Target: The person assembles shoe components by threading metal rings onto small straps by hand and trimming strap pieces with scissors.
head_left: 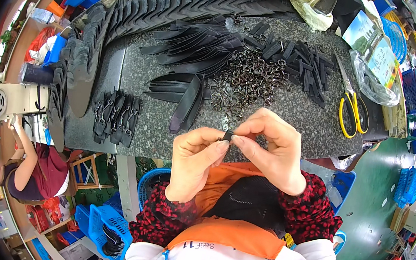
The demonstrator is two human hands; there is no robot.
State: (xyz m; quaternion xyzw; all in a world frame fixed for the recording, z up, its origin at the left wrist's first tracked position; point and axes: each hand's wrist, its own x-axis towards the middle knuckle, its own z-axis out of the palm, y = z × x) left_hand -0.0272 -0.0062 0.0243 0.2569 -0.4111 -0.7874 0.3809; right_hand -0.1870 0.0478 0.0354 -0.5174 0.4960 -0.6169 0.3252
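Close to the table's front edge, my left hand (199, 154) and my right hand (272, 146) meet fingertip to fingertip. Between them they pinch a small black strip (228, 135), which looks bent over; most of it is hidden by my fingers. Just beyond lies a heap of dark metal snap hooks (249, 81). Short black strips (305, 66) are scattered to the right of the heap. Long, pointed black pieces (191, 48) are stacked to its left. Further left, a row of black tabs with metal hooks (115, 117) rests on the table.
Yellow-handled scissors (353, 113) lie at the right of the speckled stone table (320, 137). Overlapping black pieces (144, 12) line its far and left edges. At left, another person (41, 172) works beside a cream machine (18, 103). A blue basket (107, 229) stands lower left.
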